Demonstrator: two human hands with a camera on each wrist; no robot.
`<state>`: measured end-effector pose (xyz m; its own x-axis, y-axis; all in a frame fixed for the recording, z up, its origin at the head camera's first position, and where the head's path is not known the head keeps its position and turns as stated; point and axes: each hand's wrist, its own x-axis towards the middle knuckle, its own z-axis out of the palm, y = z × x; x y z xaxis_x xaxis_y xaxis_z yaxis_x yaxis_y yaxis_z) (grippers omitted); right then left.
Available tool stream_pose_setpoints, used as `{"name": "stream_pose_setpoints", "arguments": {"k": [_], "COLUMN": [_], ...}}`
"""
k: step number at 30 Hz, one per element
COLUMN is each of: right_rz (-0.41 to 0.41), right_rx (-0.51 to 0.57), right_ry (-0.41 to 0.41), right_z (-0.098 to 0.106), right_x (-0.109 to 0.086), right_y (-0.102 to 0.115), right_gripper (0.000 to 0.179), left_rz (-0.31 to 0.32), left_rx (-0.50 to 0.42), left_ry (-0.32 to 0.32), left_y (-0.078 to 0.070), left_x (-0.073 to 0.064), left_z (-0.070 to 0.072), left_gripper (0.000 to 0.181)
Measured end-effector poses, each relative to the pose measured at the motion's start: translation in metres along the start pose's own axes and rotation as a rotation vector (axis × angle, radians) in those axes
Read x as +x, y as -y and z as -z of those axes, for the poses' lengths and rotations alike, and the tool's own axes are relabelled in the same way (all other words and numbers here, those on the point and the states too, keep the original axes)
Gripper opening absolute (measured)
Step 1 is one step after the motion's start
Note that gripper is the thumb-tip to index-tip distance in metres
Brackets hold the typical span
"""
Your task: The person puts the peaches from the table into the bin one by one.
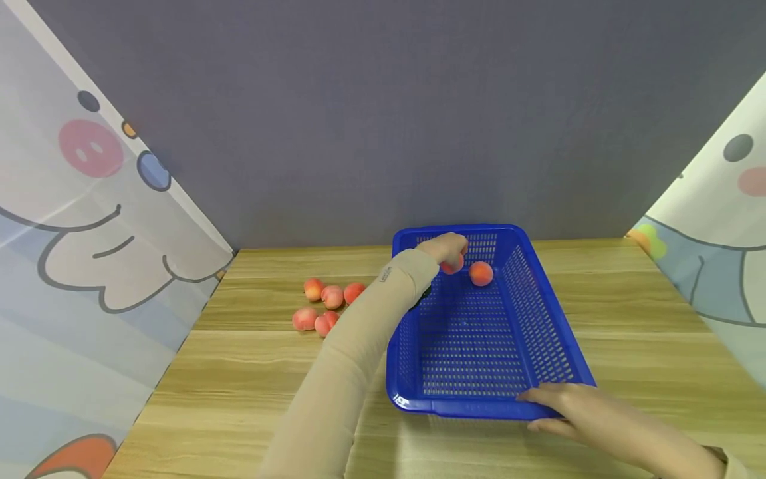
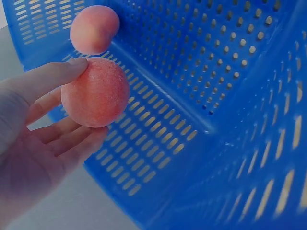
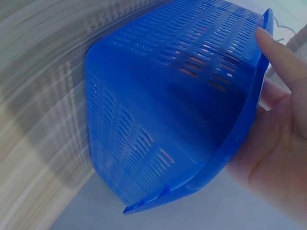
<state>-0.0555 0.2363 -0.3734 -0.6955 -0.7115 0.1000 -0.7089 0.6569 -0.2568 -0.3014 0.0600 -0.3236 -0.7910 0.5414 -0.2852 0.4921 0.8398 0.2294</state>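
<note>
My left hand [image 1: 444,249] reaches over the far part of a blue plastic basket [image 1: 419,407]. It holds a peach [image 2: 96,93], thumb on top and fingers beneath, low inside the basket. Just beyond it a second peach [image 1: 481,273] lies on the basket floor near the far wall. At the near right corner my right hand [image 1: 577,412] grips the basket rim, the thumb and fingers on opposite sides of it. The right wrist view shows that hand [image 3: 271,148] at the rim, with part of its fingers hidden behind the edge.
On the wooden table [image 1: 239,386], left of the basket, lies a group of several peaches [image 1: 332,297], partly covered by my left sleeve [image 1: 341,366]. A grey panel [image 1: 383,120] rises behind the table. Sheets with cartoon prints hang at both sides.
</note>
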Motion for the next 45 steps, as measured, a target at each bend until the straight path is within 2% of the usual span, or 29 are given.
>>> {"name": "stream_pose_setpoints", "arguments": {"k": [4,9,22,31,40,45], "right_rz": [-0.002,-0.01,-0.004,0.03,0.034,0.006], "right_rx": [0.004,0.009,-0.018,-0.014,0.0,-0.001], "right_ry": [0.002,0.015,-0.013,-0.052,-0.038,-0.025], "right_z": [0.0,0.0,-0.001,-0.001,-0.002,-0.002], "right_x": [0.0,0.0,-0.001,0.0,0.0,0.0], "right_y": [0.001,0.001,0.002,0.002,0.001,0.001], "right_gripper": [0.027,0.028,0.028,0.026,0.026,0.027], "left_rz": [-0.003,0.004,0.042,0.07,0.066,0.073], "left_rx": [0.034,0.043,-0.016,0.097,0.084,0.118], "left_ry": [0.004,-0.004,-0.002,-0.001,0.01,0.004], "left_y": [0.002,0.003,0.001,0.003,0.008,0.011], "left_x": [0.004,0.007,0.008,0.014,0.014,0.016], "left_z": [-0.006,-0.012,-0.019,-0.028,-0.031,-0.033], "left_gripper": [0.022,0.023,0.035,0.03,0.033,0.03]}}
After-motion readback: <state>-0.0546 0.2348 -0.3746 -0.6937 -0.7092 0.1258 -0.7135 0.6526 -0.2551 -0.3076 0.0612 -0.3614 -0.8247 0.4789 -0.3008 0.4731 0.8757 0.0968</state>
